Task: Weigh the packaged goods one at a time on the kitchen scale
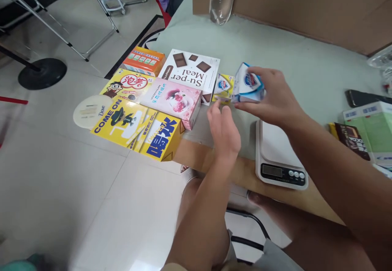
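Note:
My right hand grips a white and blue soap box above the table, thumb on the near side and fingers on the far side. Just left of it lies a small yellow soap box with a similar shield logo. My left hand holds nothing; its fingers are extended, with the tips at the near edge of the yellow box. Whether they touch it I cannot tell. Left of this hand sits a pink box with a dessert picture. Behind it is a white "Super Meal" box.
Yellow boxes, an orange pack and a round Dove container sit at the table's left edge. A white digital scale stands below my right hand. Farther right are a green box and a phone; a clear bottle stands behind.

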`<state>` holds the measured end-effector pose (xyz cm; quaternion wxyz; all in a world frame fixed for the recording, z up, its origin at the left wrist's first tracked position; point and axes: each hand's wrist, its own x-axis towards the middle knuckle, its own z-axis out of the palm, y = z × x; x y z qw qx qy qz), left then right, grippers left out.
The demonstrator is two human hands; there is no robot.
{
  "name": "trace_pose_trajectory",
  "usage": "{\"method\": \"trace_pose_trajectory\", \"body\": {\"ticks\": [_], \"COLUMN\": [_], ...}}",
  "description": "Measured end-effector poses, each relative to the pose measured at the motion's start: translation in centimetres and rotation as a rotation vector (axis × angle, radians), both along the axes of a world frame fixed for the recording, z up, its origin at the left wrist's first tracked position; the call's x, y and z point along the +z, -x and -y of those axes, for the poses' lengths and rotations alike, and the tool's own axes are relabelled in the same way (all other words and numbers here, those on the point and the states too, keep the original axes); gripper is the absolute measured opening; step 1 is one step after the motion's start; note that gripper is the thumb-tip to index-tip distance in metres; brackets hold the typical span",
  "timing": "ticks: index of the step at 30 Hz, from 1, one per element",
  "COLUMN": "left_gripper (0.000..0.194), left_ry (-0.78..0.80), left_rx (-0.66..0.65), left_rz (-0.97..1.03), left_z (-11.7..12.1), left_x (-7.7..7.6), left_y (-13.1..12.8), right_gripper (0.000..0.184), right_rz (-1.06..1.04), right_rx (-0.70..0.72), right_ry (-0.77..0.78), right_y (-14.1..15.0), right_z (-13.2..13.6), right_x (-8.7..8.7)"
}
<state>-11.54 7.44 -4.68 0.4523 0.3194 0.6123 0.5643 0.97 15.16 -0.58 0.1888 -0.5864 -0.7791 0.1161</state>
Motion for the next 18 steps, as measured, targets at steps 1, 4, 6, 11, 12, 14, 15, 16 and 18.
{"method": "trace_pose_trajectory", "body": {"ticks": [1, 4, 6, 11, 12, 14, 15, 16, 18], "left_gripper": [0.049, 0.052, 0.052, 0.047, 0.047, 0.047, 0.048, 0.049, 0.051], "left_ry": [0.019, 0.041, 0.053, 0.032, 0.022, 0.018, 0.020, 0.023, 0.025], "left_rx": [0.002, -0.012, -0.021, 0.026, 0.040, 0.058, 0.062, 0.063, 0.057], "left_rz": [0.030, 0.138, 0.236, 0.366, 0.380, 0.414, 0.431, 0.444, 0.453], "left_z": [-0.4, -1.4, -2.0, -2.9, -3.0, -3.2, -3.2, -3.3, -3.3], "left_x": [0.0, -0.3, -0.8, -1.7, -1.7, -1.4, -1.3, -1.1, -0.9], "left_y": [0.0, -0.1, -0.2, -0.5, -0.5, -0.5, -0.5, -0.5, -0.5], "right_gripper": [0.098, 0.096, 0.097, 0.101, 0.099, 0.095, 0.095, 0.095, 0.095], "right_rz": [-0.022, -0.061, -0.076, -0.114, -0.116, -0.123, -0.133, -0.149, -0.187], "right_rx": [0.003, 0.024, 0.031, 0.121, 0.150, 0.194, 0.202, 0.199, 0.163], "right_ry": [0.012, 0.085, 0.133, 0.203, 0.217, 0.234, 0.247, 0.269, 0.319], "right_y": [0.6, 1.8, 2.0, 2.1, 2.1, 2.2, 2.2, 2.2, 2.1], "right_z": [-1.5, -5.0, -6.3, -6.9, -6.8, -6.7, -6.6, -6.6, -6.4], "right_x": [-0.5, -2.6, -3.7, -4.1, -3.9, -3.7, -3.6, -3.5, -3.3]}}
